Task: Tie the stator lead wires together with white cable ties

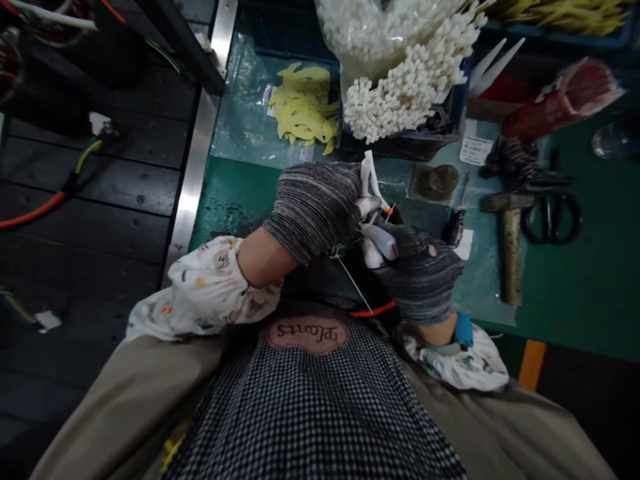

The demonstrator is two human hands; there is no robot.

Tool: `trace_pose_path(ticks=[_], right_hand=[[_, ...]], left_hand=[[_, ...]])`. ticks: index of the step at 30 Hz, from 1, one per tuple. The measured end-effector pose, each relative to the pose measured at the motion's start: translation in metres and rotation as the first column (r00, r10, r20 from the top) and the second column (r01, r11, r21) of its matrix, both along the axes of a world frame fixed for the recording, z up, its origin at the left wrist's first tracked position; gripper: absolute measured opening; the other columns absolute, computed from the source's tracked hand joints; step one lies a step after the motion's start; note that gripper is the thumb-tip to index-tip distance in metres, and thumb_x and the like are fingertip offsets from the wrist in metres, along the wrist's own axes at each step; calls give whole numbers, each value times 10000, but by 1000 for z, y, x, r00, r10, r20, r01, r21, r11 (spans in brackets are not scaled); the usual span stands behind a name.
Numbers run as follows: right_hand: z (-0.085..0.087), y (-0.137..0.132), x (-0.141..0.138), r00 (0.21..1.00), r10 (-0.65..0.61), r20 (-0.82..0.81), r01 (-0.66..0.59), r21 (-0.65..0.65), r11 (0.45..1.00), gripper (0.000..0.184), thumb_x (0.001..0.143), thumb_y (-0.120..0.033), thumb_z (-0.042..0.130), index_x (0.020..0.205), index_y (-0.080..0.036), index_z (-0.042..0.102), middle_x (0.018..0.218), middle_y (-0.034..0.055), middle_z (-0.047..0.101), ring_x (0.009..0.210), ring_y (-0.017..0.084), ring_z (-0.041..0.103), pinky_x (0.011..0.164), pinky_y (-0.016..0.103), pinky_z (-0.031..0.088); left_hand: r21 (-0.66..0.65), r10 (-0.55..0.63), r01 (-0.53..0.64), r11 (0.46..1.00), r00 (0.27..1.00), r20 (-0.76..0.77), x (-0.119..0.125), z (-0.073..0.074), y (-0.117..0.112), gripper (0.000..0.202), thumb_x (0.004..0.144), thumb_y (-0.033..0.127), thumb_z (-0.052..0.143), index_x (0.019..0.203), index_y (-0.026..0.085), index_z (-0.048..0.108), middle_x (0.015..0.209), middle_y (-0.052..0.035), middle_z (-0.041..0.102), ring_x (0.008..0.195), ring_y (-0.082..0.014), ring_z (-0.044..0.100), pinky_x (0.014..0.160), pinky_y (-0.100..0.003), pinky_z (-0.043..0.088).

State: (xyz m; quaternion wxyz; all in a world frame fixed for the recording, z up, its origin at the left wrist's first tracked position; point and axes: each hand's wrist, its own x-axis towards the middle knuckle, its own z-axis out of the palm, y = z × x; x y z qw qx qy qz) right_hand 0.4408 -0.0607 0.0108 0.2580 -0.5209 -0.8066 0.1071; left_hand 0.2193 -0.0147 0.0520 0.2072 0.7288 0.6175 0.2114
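White bottle (381,241) partly behind right hand (419,275); cable-tie bag (390,40) cut off at top.

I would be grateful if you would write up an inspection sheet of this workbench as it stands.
Surface: green bench mat with steel edging.
Job's things: white plastic bottle, thin white wire, orange wire.
Clutter: hammer, black scissors, yellow cut pieces, heap of white plastic pieces.
Hands: left hand and right hand in grey knit gloves, close around the bottle; right glove holed.
Cables: orange cable off the bench.
Surroundings: dark slatted surface, checked apron, khaki trousers.
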Motion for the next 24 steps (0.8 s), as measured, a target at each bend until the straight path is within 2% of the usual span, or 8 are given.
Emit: trace_pose_path(ticks=[3, 6, 9, 12, 16, 19, 22, 24], right_hand=[[0, -2, -1, 998, 5, -68, -9, -55, 998, 238, 1080, -461, 744, 1112, -280, 895, 924, 82, 862, 798, 294, 798, 788, 443, 657], [-1, -7, 5, 994, -61, -95, 61, -12, 998, 308, 1044, -513, 738, 1096, -252, 895, 908, 89, 874, 790, 303, 820, 730, 433, 652], [-1, -10, 19, 966, -203, -159, 184, -125, 975, 351, 1027, -564, 748, 1095, -252, 893, 932, 88, 893, 812, 311, 846, 728, 445, 677], [-3, 4, 37, 906, -293, -306, 233, -220, 947, 319, 1059, -487, 715, 1157, -246, 900, 1032, 94, 915, 915, 317, 876, 828, 483, 717], [-29, 61, 58, 849, -283, -447, 271, -91, 958, 380, 1037, -478, 730, 1232, -191, 883, 1183, 150, 911, 1066, 321, 872, 986, 512, 704], [-62, 108, 67, 870, -258, -420, 283, -2, 959, 472, 1076, -505, 631, 1342, -168, 828, 1354, 179, 868, 1259, 324, 822, 1174, 551, 639], [-83, 127, 65, 889, -321, -326, 346, 19, 938, 567, 1101, -492, 528, 1481, -127, 737, 1514, 223, 782, 1448, 374, 723, 1307, 652, 529], [-81, 117, 59, 886, -337, -319, 384, 95, 918, 634, 1106, -511, 528, 1549, -84, 678, 1574, 281, 722, 1513, 416, 667, 1321, 681, 495]], left_hand=[[-117, -69, 45, 992, 975, -213, 7, 10, 5, 451, 1131, 577, 667, 1214, 187, 878, 1194, -160, 871, 1132, -445, 830, 1068, -595, 648], [-166, -68, 18, 986, 952, -299, 12, 13, 7, 560, 1159, 618, 614, 1301, 138, 864, 1264, -223, 856, 1186, -529, 817, 1030, -694, 653], [-45, -51, 43, 998, 982, -181, 9, 2, 5, 597, 1129, 698, 628, 1275, 171, 867, 1239, -217, 856, 1171, -483, 814, 1046, -657, 664], [111, 9, -11, 994, 1000, 21, -2, -14, 0, 556, 1070, 765, 701, 1171, 239, 848, 1173, -159, 841, 1143, -396, 801, 1078, -555, 660], [144, 56, -63, 988, 997, 52, -15, -21, -22, 531, 1090, 745, 690, 1143, 233, 818, 1172, -155, 823, 1169, -389, 798, 1117, -540, 637], [193, 74, -63, 979, 996, -50, -23, -18, -48, 542, 1126, 691, 670, 1376, 220, 766, 1360, -165, 809, 1320, -401, 779, 1174, -540, 628], [212, 40, -8, 977, 988, -151, -32, -22, -70, 843, 1051, 721, 779, 1660, 182, 559, 1667, -214, 659, 1575, -448, 637, 1297, -590, 569], [198, 9, 32, 980, 979, -202, -38, -31, -76, 1033, 991, 733, 843, 1738, 145, 439, 1750, -261, 570, 1645, -491, 559, 1335, -648, 531]])
